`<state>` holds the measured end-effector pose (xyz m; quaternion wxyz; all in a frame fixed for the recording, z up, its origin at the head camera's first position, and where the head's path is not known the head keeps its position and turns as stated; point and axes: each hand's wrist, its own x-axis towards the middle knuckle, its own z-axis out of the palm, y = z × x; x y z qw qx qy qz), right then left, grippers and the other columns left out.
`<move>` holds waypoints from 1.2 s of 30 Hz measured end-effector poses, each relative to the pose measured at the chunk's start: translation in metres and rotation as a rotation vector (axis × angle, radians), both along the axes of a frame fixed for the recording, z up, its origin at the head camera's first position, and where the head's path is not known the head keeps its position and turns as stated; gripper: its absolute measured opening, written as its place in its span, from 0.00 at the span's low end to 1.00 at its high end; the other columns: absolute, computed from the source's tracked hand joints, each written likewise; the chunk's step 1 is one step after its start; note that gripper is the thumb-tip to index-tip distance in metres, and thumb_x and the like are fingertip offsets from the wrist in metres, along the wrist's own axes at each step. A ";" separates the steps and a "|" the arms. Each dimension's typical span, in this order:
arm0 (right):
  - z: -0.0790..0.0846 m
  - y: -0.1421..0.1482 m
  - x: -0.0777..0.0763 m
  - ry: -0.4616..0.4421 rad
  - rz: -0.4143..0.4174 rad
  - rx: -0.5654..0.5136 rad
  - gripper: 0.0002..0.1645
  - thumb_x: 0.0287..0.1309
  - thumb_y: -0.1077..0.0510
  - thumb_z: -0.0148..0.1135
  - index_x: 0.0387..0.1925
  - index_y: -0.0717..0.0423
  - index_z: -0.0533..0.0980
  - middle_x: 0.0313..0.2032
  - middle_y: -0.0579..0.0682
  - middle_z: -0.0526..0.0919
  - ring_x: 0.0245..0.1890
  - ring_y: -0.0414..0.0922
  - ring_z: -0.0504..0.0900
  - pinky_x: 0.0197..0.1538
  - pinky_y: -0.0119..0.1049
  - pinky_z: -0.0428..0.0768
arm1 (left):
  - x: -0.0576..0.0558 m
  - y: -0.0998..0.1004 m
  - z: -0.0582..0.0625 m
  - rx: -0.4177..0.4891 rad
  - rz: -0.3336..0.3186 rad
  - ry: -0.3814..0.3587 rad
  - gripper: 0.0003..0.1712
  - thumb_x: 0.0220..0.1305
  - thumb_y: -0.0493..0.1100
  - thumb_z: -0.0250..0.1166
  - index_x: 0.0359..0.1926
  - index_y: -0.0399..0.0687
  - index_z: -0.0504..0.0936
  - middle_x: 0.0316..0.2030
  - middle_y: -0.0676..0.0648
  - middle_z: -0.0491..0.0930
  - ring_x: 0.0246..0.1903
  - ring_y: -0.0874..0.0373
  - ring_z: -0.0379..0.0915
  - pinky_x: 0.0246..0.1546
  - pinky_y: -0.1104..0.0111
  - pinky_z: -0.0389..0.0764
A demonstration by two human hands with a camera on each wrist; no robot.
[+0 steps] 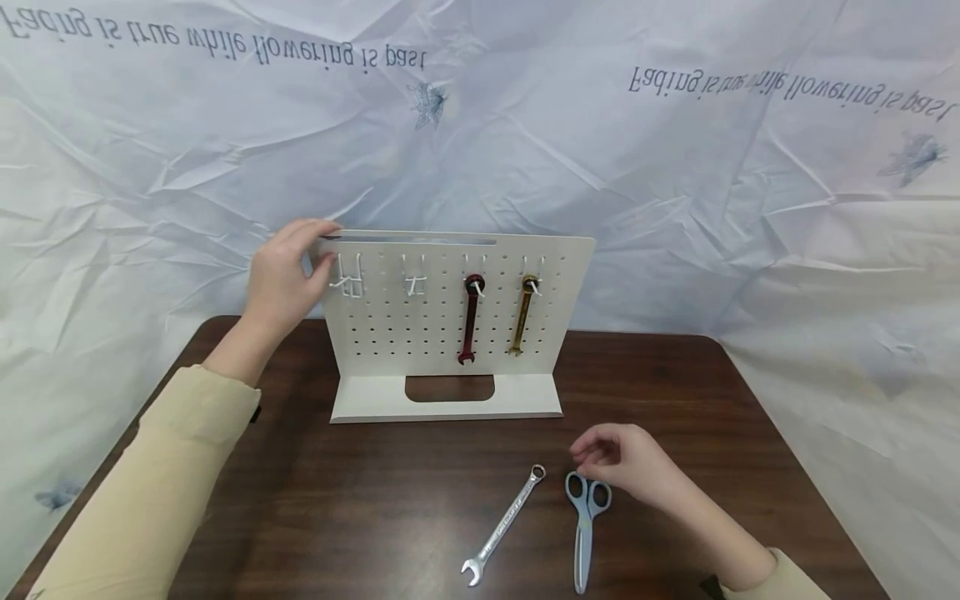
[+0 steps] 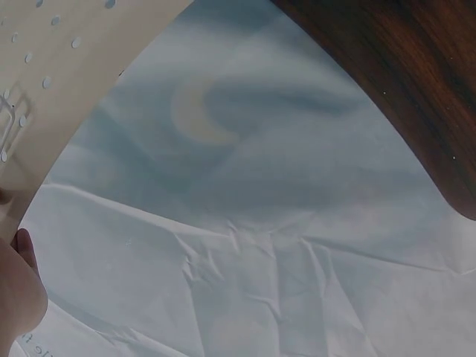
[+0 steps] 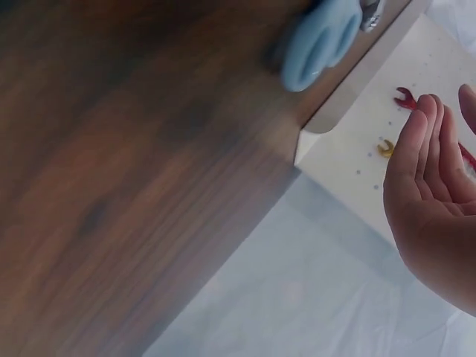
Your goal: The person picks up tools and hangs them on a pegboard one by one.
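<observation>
My left hand (image 1: 283, 273) grips the upper left corner of a white pegboard (image 1: 397, 354), thumb in front and fingers at the top edge. In the left wrist view only part of that hand (image 2: 21, 286) shows beside the board. Above the handles of blue-grey scissors (image 1: 583, 533) hovers my right hand (image 1: 633, 462), its fingers loosely bent with nothing between them. A silver combination wrench (image 1: 506, 523) lies left of the scissors on the table. On the board's hooks hang a red wrench (image 1: 470, 321) and a gold wrench (image 1: 522, 321).
White hooks (image 1: 348, 279) on the board's left and a second set (image 1: 414, 279) beside them carry no tools. The dark wooden table (image 1: 300, 500) ends at a pale printed cloth (image 1: 525, 150) behind the board.
</observation>
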<state>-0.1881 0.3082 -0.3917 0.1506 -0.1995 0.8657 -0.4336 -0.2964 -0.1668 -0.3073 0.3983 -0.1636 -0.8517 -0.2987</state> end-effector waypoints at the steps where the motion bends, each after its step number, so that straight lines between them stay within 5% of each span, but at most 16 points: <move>1: -0.001 0.004 0.001 0.001 0.000 0.006 0.11 0.60 0.70 0.71 0.45 0.71 0.84 0.37 0.57 0.91 0.35 0.33 0.88 0.38 0.29 0.88 | 0.000 0.000 0.000 0.000 0.001 0.003 0.21 0.63 0.24 0.67 0.57 0.35 0.85 0.55 0.34 0.87 0.57 0.36 0.82 0.61 0.45 0.80; 6: -0.009 0.022 0.005 0.015 -0.008 0.050 0.10 0.58 0.69 0.73 0.42 0.67 0.85 0.37 0.56 0.91 0.34 0.31 0.86 0.37 0.29 0.87 | 0.002 0.002 0.000 -0.003 0.010 0.011 0.21 0.62 0.24 0.67 0.57 0.34 0.85 0.54 0.33 0.87 0.57 0.35 0.82 0.60 0.45 0.80; 21: -0.033 0.027 -0.010 0.032 -0.086 0.178 0.08 0.57 0.64 0.77 0.38 0.62 0.86 0.32 0.47 0.89 0.31 0.30 0.83 0.36 0.28 0.84 | -0.040 -0.015 -0.005 0.005 -0.051 -0.005 0.22 0.63 0.24 0.67 0.58 0.35 0.85 0.55 0.34 0.87 0.58 0.37 0.82 0.62 0.45 0.80; 36: -0.044 0.022 -0.017 -0.008 -0.115 0.194 0.08 0.57 0.62 0.78 0.36 0.62 0.86 0.30 0.47 0.87 0.30 0.30 0.80 0.33 0.27 0.82 | -0.048 -0.016 -0.003 0.012 -0.066 -0.020 0.22 0.63 0.23 0.67 0.58 0.35 0.85 0.55 0.35 0.87 0.58 0.38 0.82 0.63 0.46 0.79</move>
